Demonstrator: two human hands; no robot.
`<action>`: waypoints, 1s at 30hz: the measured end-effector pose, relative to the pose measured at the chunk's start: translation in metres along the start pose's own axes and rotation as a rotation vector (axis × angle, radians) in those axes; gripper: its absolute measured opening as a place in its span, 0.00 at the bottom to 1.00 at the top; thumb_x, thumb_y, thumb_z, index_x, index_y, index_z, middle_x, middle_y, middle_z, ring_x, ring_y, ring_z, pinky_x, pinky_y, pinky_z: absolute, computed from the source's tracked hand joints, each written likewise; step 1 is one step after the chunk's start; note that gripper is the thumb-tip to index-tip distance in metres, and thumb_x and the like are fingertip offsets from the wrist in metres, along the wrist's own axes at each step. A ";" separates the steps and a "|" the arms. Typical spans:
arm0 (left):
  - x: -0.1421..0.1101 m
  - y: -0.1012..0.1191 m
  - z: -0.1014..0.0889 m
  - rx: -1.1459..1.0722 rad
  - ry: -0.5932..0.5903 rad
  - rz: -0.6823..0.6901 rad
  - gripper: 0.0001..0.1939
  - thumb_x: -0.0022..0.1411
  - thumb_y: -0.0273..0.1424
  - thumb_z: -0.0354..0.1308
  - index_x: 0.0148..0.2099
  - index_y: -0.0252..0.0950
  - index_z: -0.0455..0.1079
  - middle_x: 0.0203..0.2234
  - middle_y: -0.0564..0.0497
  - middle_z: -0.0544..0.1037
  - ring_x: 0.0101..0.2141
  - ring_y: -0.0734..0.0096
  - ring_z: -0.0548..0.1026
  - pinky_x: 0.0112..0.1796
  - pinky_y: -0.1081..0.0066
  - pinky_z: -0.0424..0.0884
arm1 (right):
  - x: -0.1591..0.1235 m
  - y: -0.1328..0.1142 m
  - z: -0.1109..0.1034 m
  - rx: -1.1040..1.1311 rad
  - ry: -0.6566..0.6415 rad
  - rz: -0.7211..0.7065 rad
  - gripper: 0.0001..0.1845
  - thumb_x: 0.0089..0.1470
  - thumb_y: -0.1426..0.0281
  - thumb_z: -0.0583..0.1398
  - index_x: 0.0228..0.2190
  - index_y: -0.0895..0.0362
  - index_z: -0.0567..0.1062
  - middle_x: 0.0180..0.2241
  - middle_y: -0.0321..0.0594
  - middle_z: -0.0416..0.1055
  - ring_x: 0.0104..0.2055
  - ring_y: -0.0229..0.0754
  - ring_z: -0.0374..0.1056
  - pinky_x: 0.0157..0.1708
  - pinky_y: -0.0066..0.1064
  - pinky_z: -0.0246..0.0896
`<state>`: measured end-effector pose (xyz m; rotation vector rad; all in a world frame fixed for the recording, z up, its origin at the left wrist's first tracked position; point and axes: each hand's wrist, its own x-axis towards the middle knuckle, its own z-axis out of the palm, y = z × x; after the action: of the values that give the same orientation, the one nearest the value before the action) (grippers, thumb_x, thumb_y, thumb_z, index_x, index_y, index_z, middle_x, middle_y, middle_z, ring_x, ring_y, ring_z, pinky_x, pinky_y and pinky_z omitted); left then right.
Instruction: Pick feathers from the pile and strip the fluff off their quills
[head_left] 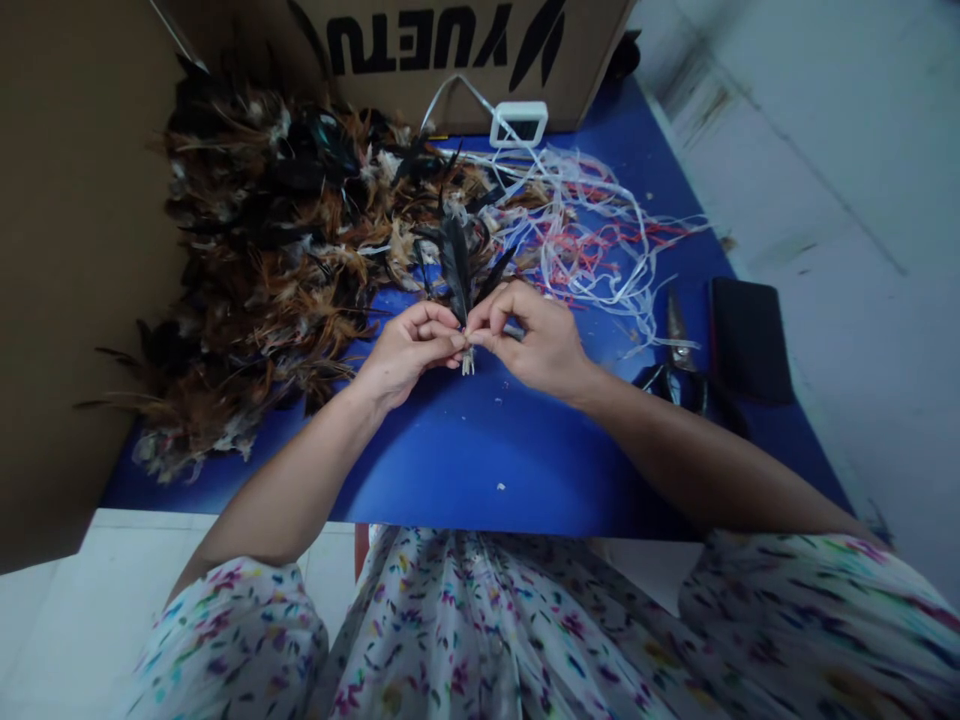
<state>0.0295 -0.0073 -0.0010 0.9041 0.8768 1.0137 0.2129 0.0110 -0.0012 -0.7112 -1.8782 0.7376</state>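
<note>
A small bundle of dark feathers [456,262] stands above the blue table, its pale quill ends [469,362] pointing toward me. My left hand [412,345] is closed in a pinch on the bundle from the left, just above the quill ends. From the other side, my right hand [531,335] pinches at the same spot, thumb and forefinger pressed together against the quills. Whether a thin tie lies between the fingertips is too small to tell.
A large heap of brown and black feathers [262,250] covers the table's left. White and red strings [592,230] lie tangled at the right, near scissors [677,335] and a black flat case [750,340]. Behind stand a small white device [519,124] and a cardboard box [450,90].
</note>
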 end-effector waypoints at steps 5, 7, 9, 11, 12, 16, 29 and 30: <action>0.000 0.002 -0.002 -0.003 -0.055 -0.043 0.21 0.44 0.28 0.75 0.37 0.34 0.68 0.23 0.56 0.79 0.24 0.78 0.76 0.28 0.77 0.72 | -0.003 0.001 0.002 0.027 -0.044 0.013 0.14 0.57 0.68 0.62 0.25 0.52 0.62 0.31 0.38 0.74 0.35 0.41 0.69 0.38 0.37 0.65; 0.000 0.003 -0.003 -0.003 -0.081 -0.048 0.22 0.43 0.29 0.75 0.38 0.34 0.68 0.23 0.56 0.79 0.24 0.78 0.76 0.29 0.76 0.72 | -0.004 0.001 0.002 0.041 -0.055 0.010 0.15 0.57 0.68 0.62 0.24 0.52 0.62 0.31 0.38 0.74 0.34 0.41 0.69 0.38 0.38 0.65; 0.000 0.002 -0.004 -0.004 -0.106 -0.044 0.23 0.43 0.29 0.75 0.39 0.34 0.68 0.24 0.56 0.79 0.24 0.78 0.76 0.29 0.76 0.72 | -0.004 0.001 0.002 0.048 -0.060 0.005 0.15 0.56 0.69 0.62 0.24 0.52 0.61 0.31 0.38 0.74 0.34 0.41 0.69 0.38 0.38 0.65; 0.000 0.001 -0.005 0.000 -0.124 -0.032 0.23 0.44 0.29 0.75 0.40 0.34 0.69 0.24 0.56 0.79 0.24 0.78 0.76 0.30 0.75 0.72 | -0.004 0.002 0.002 0.051 -0.060 -0.008 0.15 0.55 0.69 0.63 0.24 0.52 0.61 0.30 0.38 0.74 0.34 0.41 0.69 0.37 0.38 0.65; 0.000 0.000 -0.005 0.004 -0.132 -0.022 0.23 0.44 0.29 0.75 0.40 0.35 0.69 0.24 0.56 0.79 0.24 0.78 0.76 0.30 0.75 0.72 | -0.004 0.002 0.002 0.052 -0.057 -0.016 0.15 0.55 0.70 0.63 0.23 0.52 0.62 0.30 0.37 0.74 0.34 0.42 0.69 0.37 0.37 0.64; 0.002 -0.004 -0.005 0.031 -0.163 0.028 0.24 0.44 0.29 0.75 0.42 0.35 0.68 0.24 0.56 0.78 0.25 0.77 0.75 0.31 0.75 0.72 | -0.002 0.005 0.001 0.120 -0.075 -0.017 0.16 0.53 0.69 0.66 0.23 0.53 0.64 0.29 0.36 0.75 0.33 0.40 0.69 0.37 0.36 0.63; 0.005 -0.005 -0.008 0.178 -0.186 0.103 0.30 0.46 0.34 0.76 0.46 0.37 0.62 0.24 0.57 0.78 0.25 0.77 0.76 0.30 0.76 0.71 | 0.005 0.010 -0.005 0.263 -0.198 0.192 0.17 0.45 0.58 0.72 0.29 0.55 0.75 0.32 0.36 0.68 0.33 0.37 0.66 0.34 0.31 0.64; 0.005 -0.004 -0.007 0.184 -0.181 0.110 0.30 0.45 0.35 0.76 0.45 0.37 0.62 0.24 0.57 0.77 0.25 0.77 0.76 0.30 0.76 0.71 | 0.005 0.010 -0.006 0.233 -0.199 0.185 0.16 0.46 0.58 0.72 0.29 0.55 0.76 0.32 0.36 0.68 0.33 0.37 0.66 0.33 0.31 0.63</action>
<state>0.0254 -0.0026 -0.0085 1.1920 0.7825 0.9383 0.2180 0.0226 -0.0040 -0.6879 -1.8784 1.1622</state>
